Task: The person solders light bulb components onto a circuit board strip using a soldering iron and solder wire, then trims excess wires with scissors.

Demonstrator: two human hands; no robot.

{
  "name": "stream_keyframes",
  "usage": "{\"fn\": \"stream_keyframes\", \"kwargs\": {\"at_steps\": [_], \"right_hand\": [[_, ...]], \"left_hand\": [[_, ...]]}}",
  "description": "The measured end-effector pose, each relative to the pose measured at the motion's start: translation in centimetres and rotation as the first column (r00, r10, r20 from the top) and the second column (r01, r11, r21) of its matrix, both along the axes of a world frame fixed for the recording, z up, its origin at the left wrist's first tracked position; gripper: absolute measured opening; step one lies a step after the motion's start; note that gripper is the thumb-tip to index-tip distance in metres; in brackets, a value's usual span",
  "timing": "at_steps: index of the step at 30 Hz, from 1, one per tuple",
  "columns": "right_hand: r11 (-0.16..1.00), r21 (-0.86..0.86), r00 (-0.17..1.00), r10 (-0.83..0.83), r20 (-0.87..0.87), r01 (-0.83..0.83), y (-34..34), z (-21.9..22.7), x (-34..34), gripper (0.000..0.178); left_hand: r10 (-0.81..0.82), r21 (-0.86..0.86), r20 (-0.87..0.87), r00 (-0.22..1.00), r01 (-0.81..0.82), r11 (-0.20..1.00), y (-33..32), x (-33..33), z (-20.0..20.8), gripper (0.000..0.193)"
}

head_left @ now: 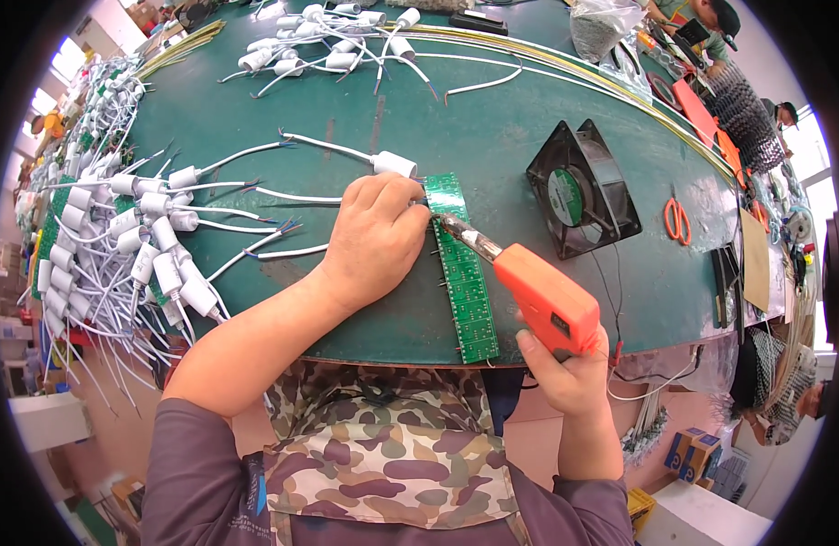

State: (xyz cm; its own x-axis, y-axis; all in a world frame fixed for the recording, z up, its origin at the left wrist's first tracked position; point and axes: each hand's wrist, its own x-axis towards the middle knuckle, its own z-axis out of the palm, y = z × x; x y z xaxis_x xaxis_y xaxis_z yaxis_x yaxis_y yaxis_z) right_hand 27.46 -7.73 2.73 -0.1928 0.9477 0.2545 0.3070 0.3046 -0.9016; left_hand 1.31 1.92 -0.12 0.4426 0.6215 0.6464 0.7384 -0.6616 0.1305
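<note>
My left hand (376, 229) is closed at the left edge of a long green circuit board (468, 305), pinching the wire end of a white cable (297, 197); its fingers partly hide the grip. An orange soldering gun (549, 296) is in my right hand (572, 371), fingers wrapped round its handle. The gun's metal tip meets the board's upper part, close beside my left fingertips. Just above my left knuckles lies a white cylindrical lamp holder (395, 164) with its own cable. Rows of small pins line the board's left edge.
A large pile of white lamp holders with cables (151, 218) covers the left side. More lamp holders (342, 60) lie at the back. A black fan (583, 189) stands to the right, near orange scissors (677, 221). Other people work at the far right.
</note>
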Motion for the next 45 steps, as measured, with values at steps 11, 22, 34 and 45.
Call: {"fn": "stream_keyframes", "kwargs": {"at_steps": [11, 22, 34, 45], "right_hand": [[0.998, 0.049, 0.999, 0.031, -0.033, -0.029, -1.5, -0.2, 2.0, 0.045], [0.996, -0.056, 0.957, -0.089, -0.276, 0.076, -2.5, 0.0, 0.6, 0.051], [0.986, -0.118, 0.895, -0.156, -0.418, 0.117, -3.7, 0.9, 1.2, 0.042], [0.994, 0.014, 0.944, -0.098, -0.315, 0.108, -4.4, 0.0, 2.9, 0.048]], "left_hand": [[0.01, 0.025, 0.013, 1.0, -0.01, 1.0, 0.0, 0.0, -0.1, 0.015], [0.012, 0.047, 0.005, 1.0, -0.012, 0.999, -0.2, -0.6, -0.1, 0.019], [0.078, -0.366, -0.141, 0.987, -0.126, 0.922, -2.3, -4.5, 2.2, 0.034], [-0.052, -0.019, -0.48, 0.876, 0.049, 0.999, -0.8, -2.5, 7.9, 0.016]]}}
